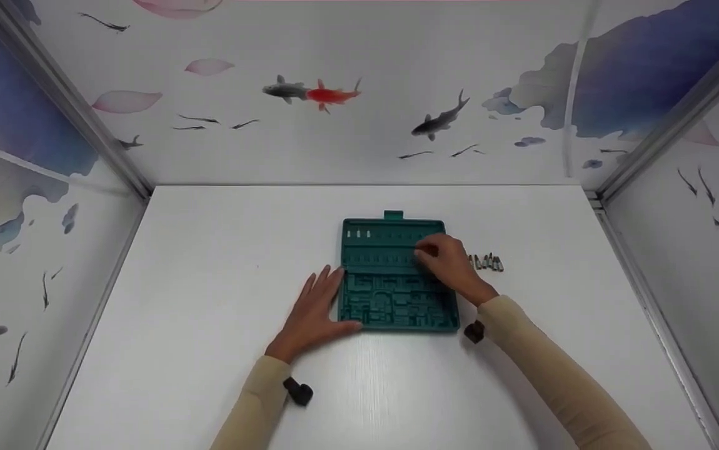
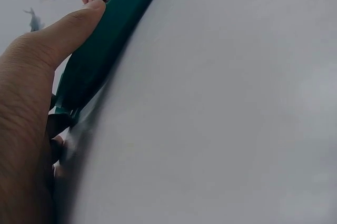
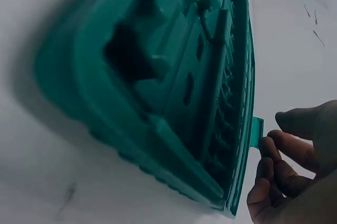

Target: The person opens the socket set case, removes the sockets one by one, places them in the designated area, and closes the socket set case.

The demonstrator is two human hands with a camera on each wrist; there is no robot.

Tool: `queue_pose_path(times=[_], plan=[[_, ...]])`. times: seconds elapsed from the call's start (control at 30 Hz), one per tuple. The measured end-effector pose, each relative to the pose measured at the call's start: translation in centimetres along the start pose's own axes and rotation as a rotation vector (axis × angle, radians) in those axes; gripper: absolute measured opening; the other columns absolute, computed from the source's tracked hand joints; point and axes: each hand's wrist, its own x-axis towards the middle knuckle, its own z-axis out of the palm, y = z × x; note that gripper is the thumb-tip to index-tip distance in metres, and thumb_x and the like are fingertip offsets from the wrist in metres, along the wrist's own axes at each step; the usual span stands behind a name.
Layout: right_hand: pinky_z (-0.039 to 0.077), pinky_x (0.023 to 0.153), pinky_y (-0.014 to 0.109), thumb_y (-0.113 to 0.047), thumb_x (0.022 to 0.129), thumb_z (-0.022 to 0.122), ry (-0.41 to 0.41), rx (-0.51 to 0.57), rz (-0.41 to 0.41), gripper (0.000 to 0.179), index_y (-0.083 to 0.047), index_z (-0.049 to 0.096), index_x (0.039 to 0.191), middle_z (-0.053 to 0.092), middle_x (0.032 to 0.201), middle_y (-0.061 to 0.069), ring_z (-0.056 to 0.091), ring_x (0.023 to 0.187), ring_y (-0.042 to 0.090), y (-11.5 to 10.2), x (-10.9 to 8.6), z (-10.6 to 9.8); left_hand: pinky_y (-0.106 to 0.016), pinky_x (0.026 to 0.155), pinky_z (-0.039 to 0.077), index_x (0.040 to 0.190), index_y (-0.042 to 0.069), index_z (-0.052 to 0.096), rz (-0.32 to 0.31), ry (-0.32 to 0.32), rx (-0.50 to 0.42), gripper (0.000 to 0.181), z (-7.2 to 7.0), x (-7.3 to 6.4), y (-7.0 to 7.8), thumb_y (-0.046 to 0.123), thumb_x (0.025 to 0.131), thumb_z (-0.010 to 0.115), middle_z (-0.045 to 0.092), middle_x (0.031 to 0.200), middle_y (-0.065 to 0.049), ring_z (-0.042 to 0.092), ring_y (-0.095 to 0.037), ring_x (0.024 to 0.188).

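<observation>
A green plastic tool case [image 1: 397, 273] lies opened flat on the table, with moulded slots in both halves. Three small silvery bits [image 1: 358, 234] stand at the left of its far row. My left hand [image 1: 312, 312] rests along the left side, fingers outstretched and thumb [image 2: 79, 29] on the near edge. Over the right of the far half is my right hand [image 1: 450, 262], its fingers [image 3: 287, 176] bent; I cannot tell whether something small is between the fingertips. Several small metal bits [image 1: 487, 262] lie right of the case, partly behind that hand.
The white table [image 1: 222, 250] runs to a back wall [image 1: 359, 150] painted with fish and petals. Side panels with metal frame edges [image 1: 128, 244] stand left and right. A latch tab [image 1: 393, 215] sticks out from the case's far edge.
</observation>
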Motion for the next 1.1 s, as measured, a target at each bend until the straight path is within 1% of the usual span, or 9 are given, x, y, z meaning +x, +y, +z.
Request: queue_pose_path(times=[0.3,0.57,0.7,0.8,0.9,0.93,1.0,1.03,1.1], plan=[[0.058,0.101,0.056,-0.012,0.108,0.073,-0.094,0.009,-0.09,0.027,0.005,0.075,0.13,0.073,0.125,0.02,0.068,0.115,0.035,-0.7,2.3,0.9,-0.046,0.139,0.004,0.179,0.022,0.018,-0.022,-0.007,-0.001,0.123,-0.1,0.0,0.1,0.081,0.087,0.074,0.017,0.185,-0.003,0.008,-0.021,0.171],[0.056,0.106,0.058,-0.012,0.108,0.073,-0.119,0.001,-0.147,0.03,0.006,0.074,0.132,0.072,0.129,0.022,0.068,0.121,0.039,-1.2,3.9,2.1,-0.039,0.138,-0.001,0.179,0.02,0.018,0.013,-0.01,0.012,0.123,0.1,0.3,-0.3,0.082,0.088,0.073,0.02,0.184,-0.001,0.008,-0.018,0.171],[0.054,0.108,0.057,-0.013,0.107,0.074,-0.142,-0.022,-0.153,0.032,0.005,0.073,0.134,0.072,0.131,0.02,0.066,0.123,0.038,-1.4,4.7,3.0,-0.042,0.138,0.001,0.179,0.019,0.019,0.02,-0.008,0.014,0.122,0.1,0.3,-0.3,0.082,0.088,0.072,0.021,0.184,-0.003,0.008,-0.019,0.171],[0.053,0.108,0.06,-0.012,0.107,0.074,-0.16,-0.036,-0.189,0.033,0.006,0.073,0.134,0.072,0.131,0.022,0.065,0.123,0.04,-1.7,5.3,3.6,-0.043,0.139,0.002,0.179,0.018,0.019,0.028,-0.003,0.014,0.123,0.1,0.3,-0.3,0.082,0.088,0.072,0.021,0.184,-0.004,0.009,-0.02,0.171],[0.052,0.106,0.062,-0.009,0.105,0.074,-0.155,-0.033,-0.238,0.031,0.008,0.074,0.13,0.073,0.127,0.023,0.065,0.119,0.042,-1.7,6.0,4.2,-0.043,0.139,0.002,0.179,0.018,0.019,0.028,-0.002,0.01,0.123,0.0,0.3,-0.2,0.082,0.088,0.073,0.021,0.184,-0.004,0.009,-0.021,0.171],[0.053,0.105,0.059,-0.012,0.105,0.074,-0.15,-0.021,-0.265,0.031,0.006,0.075,0.13,0.073,0.126,0.021,0.066,0.118,0.04,-0.9,6.5,4.6,-0.044,0.139,0.002,0.179,0.018,0.019,0.026,-0.002,0.011,0.123,0.0,0.2,-0.2,0.082,0.088,0.072,0.021,0.184,-0.004,0.009,-0.021,0.171],[0.054,0.103,0.06,-0.011,0.104,0.074,-0.132,-0.017,-0.286,0.03,0.007,0.076,0.128,0.074,0.124,0.022,0.067,0.116,0.04,-0.9,7.0,5.0,-0.044,0.139,0.002,0.179,0.018,0.019,0.026,-0.001,0.015,0.123,0.0,0.2,-0.2,0.082,0.088,0.072,0.021,0.184,-0.004,0.009,-0.021,0.171],[0.055,0.103,0.056,-0.015,0.105,0.074,-0.126,-0.011,-0.301,0.03,0.004,0.077,0.127,0.075,0.123,0.02,0.067,0.115,0.037,0.0,7.6,5.6,-0.044,0.139,0.002,0.179,0.019,0.019,0.024,0.0,0.016,0.123,0.0,0.2,-0.2,0.083,0.088,0.072,0.021,0.184,-0.004,0.009,-0.021,0.171],[0.055,0.102,0.056,-0.015,0.105,0.074,-0.117,-0.014,-0.291,0.03,0.005,0.077,0.127,0.075,0.123,0.02,0.067,0.114,0.037,-0.1,8.0,6.1,-0.043,0.139,0.002,0.179,0.019,0.019,0.019,0.0,0.015,0.123,0.0,0.2,-0.2,0.083,0.088,0.072,0.021,0.184,-0.004,0.008,-0.02,0.171]])
